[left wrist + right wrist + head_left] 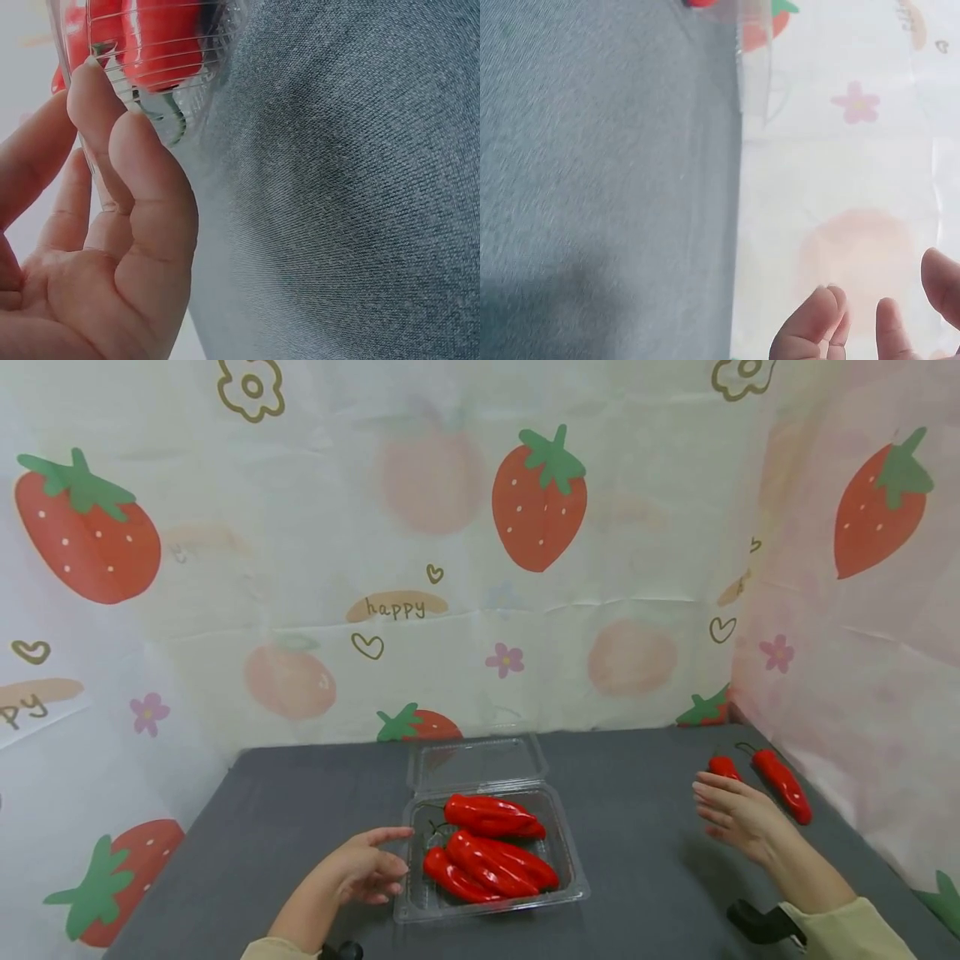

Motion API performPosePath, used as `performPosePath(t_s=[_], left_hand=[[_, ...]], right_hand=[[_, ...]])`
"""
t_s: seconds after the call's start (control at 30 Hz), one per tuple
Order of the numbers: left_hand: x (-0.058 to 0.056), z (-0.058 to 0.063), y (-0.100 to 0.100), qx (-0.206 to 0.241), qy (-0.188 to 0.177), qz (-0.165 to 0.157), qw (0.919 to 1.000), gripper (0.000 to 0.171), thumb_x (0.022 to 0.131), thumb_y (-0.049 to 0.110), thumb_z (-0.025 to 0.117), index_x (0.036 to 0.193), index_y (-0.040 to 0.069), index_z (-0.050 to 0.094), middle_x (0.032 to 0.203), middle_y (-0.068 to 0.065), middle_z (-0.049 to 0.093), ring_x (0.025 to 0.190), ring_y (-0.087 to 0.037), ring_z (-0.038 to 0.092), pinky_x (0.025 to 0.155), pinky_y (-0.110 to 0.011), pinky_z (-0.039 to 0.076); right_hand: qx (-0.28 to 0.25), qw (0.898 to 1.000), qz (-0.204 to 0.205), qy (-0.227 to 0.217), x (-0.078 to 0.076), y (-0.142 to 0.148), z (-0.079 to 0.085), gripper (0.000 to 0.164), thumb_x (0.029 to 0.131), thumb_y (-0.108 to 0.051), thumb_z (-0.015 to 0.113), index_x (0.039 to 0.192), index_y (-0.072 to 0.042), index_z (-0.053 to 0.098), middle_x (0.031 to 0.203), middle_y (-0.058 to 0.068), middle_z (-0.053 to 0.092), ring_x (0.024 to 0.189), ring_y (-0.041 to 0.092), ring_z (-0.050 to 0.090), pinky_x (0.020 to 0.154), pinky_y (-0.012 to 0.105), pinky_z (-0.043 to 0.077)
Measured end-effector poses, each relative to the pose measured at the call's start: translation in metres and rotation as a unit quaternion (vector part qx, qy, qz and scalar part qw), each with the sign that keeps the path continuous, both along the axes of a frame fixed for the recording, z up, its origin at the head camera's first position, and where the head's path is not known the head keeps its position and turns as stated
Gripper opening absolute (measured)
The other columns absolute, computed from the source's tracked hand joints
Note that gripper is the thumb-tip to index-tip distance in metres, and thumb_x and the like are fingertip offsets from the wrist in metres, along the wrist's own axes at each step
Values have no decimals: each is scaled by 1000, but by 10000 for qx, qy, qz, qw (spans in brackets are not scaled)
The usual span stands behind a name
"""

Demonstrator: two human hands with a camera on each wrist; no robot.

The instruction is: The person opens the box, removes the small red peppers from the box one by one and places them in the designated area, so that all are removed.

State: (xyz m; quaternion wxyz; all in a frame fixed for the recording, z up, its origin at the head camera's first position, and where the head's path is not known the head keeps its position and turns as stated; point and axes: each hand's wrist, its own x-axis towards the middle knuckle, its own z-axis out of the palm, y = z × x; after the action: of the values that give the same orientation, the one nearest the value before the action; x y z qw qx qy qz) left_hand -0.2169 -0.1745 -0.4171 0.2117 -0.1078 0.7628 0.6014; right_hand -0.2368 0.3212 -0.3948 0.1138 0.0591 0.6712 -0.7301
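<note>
A clear plastic clamshell box (573,860) lies with its lid (480,764) folded back, holding several long red peppers (491,817). My left hand (363,867) is beside the box's left wall, index finger pointing toward it. In the left wrist view, the relaxed fingertips of that left hand (139,240) overlap the ribbed wall, with red peppers (161,45) behind it. On the right, my right hand (738,814) hovers above the table, fingers loosely extended and holding nothing. Just beyond it lie a partly hidden red pepper (723,766) and a whole one (783,785).
The grey cloth-covered table (630,827) is bordered by a pale printed curtain (645,568) at the back and both sides. A black strap piece (761,922) sits at my right wrist.
</note>
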Motion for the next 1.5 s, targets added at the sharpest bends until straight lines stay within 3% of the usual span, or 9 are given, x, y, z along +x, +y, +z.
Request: performPosePath(t_s=[0.33, 0.6, 0.9, 1.23, 1.5], left_hand=[[-4, 1, 2, 9, -84, 79, 9999, 56, 87, -5, 61, 140, 2, 47, 79, -7, 61, 53, -11, 59, 48, -23, 47], [-4, 0, 2, 144, -65, -79, 9998, 58, 87, -5, 61, 142, 1, 44, 77, -5, 61, 54, -11, 60, 50, -23, 48], [-4, -3, 1, 261, -36, -195, 9995, 60, 87, -5, 60, 143, 0, 41, 75, -3, 61, 55, -11, 60, 50, -23, 47], [-1, -4, -5, 340, 8, -268, 9991, 62, 86, -4, 61, 144, 0, 39, 77, -4, 61, 57, -11, 61, 51, -23, 47], [0, -3, -5, 334, 17, -219, 9992, 61, 86, -5, 61, 143, -1, 40, 80, -4, 62, 57, -12, 62, 51, -24, 47]], right_hand=[[-373, 9983, 428, 135, -5, -20, 2, 13, 98, -21, 58, 111, -25, 57, 105, -4, 56, 94, 13, 61, 83, 35, 53], [-290, 9961, 833, 73, -4, -44, -1, 54, 99, -23, 58, 142, 0, 35, 114, 5, 53, 98, 17, 62, 87, 41, 51], [-196, 9926, 1193, 81, -1, -70, -3, 64, 98, -22, 59, 146, 7, 28, 126, 16, 50, 102, 19, 62, 90, 43, 50], [-481, 9834, 1749, 99, 0, -103, -4, 54, 98, -18, 59, 142, 4, 37, 117, 11, 56, 104, 21, 63, 90, 42, 50], [-520, 9811, 1862, 27, 1, -120, -5, 61, 98, -17, 59, 145, 8, 30, 119, 14, 56, 104, 22, 63, 90, 42, 50]])
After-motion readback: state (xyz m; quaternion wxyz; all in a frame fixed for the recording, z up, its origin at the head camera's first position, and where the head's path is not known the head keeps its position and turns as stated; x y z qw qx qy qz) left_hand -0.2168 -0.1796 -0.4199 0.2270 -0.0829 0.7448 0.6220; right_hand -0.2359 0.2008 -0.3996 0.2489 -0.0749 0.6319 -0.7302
